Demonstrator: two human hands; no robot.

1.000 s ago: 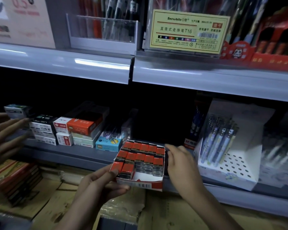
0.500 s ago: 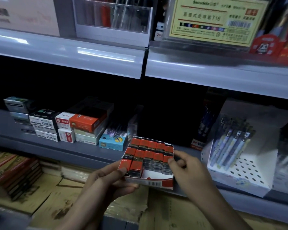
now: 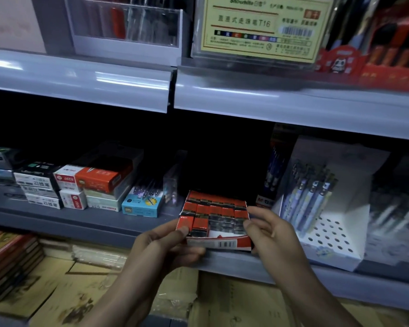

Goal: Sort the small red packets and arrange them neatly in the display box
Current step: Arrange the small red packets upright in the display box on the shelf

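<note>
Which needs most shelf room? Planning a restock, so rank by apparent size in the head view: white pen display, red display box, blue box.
1. white pen display
2. red display box, held nearer the camera, so it may look bigger than it really is
3. blue box

Dim scene; glare streaks the upper shelf rail point(image 3: 118, 79); the recess beneath point(image 3: 104, 131) is black; right edge blurred, corners bowed.

left hand point(image 3: 162, 244) fingers under display box point(image 3: 219, 243): hidden | shelf point(image 3: 80, 223) depth: too dark | right-edge goods point(image 3: 397, 215): blurred | yellow label point(image 3: 262, 27) small print: unreadable
</note>
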